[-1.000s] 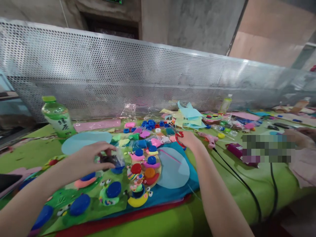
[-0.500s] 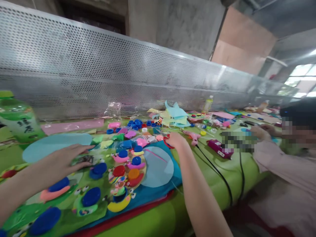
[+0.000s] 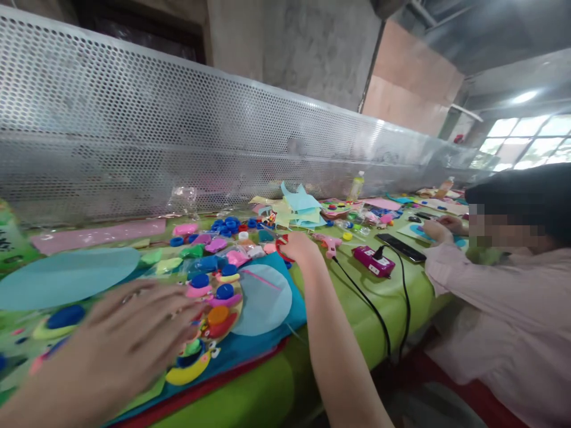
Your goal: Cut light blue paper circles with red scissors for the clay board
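My right hand (image 3: pixel 303 248) is closed round the red handles of a pair of scissors (image 3: pixel 282 246), whose blades point left toward the bottle caps. My left hand (image 3: pixel 127 330), blurred, stretches its fingers flat over a group of clay snails with bottle-cap shells. It hides part of them. To the right of its fingertips show a snail with an orange cap (image 3: pixel 218 315) and a yellow snail (image 3: pixel 190 373) with googly eyes. Beside them a pale blue paper circle (image 3: pixel 274 306) with a thin pink strip lies on blue sheets (image 3: pixel 298 303).
Blue bottle caps (image 3: pixel 227 224) and clay packets (image 3: pixel 216 245) lie behind the snails. Rightward are a pink glue gun (image 3: pixel 330 245), a purple power strip (image 3: pixel 373 261) with cords and a phone (image 3: pixel 401 247). A co-worker's sleeve (image 3: pixel 464 270) is at the right. A perforated metal panel (image 3: pixel 178 137) backs the table.
My left hand has moved right and nearer, from dark small items on the green sheet to over the snails. My right hand stays at the scissors. The view has turned slightly right.
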Demonstrator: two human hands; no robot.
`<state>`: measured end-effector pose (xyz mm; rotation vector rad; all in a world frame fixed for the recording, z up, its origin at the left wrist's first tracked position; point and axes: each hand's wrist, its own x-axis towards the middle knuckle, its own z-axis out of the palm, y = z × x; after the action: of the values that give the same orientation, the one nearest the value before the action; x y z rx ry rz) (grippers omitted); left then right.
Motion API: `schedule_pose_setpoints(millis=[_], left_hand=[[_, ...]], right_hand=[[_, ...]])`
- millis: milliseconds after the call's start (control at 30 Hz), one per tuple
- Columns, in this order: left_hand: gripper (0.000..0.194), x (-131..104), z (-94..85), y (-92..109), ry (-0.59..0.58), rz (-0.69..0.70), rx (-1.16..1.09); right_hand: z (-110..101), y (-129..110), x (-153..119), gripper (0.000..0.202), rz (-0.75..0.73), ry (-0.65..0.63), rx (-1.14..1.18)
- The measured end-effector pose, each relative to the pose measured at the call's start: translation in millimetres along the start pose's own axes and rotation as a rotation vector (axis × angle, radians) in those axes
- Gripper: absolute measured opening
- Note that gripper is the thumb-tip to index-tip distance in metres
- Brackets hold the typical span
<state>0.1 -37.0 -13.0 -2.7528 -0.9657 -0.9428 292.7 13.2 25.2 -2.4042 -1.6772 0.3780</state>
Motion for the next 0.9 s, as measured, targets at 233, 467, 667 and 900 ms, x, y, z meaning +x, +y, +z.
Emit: schedule_pose_setpoints(millis=[233, 467, 667, 900], left_hand=[[0.029, 15, 65.1, 85, -0.09, 0.343, 0.263], [0.034, 59, 84.5, 119, -0.434, 0.206, 0.166], [0.029, 68, 82.9, 127, -0.474, 0.107, 0.083], [0.022, 92, 49.3, 103, -0.149, -0.226, -0.348]], right_hand=[[-11, 25, 3, 0.031, 0.115, 0.037, 0.003], [-8, 33, 11, 0.029, 0.116, 0.004, 0.016], [-9, 38, 13, 0.03, 0.123, 0.048, 0.059], [-10, 42, 16, 0.03, 0.112, 0.097, 0.119]])
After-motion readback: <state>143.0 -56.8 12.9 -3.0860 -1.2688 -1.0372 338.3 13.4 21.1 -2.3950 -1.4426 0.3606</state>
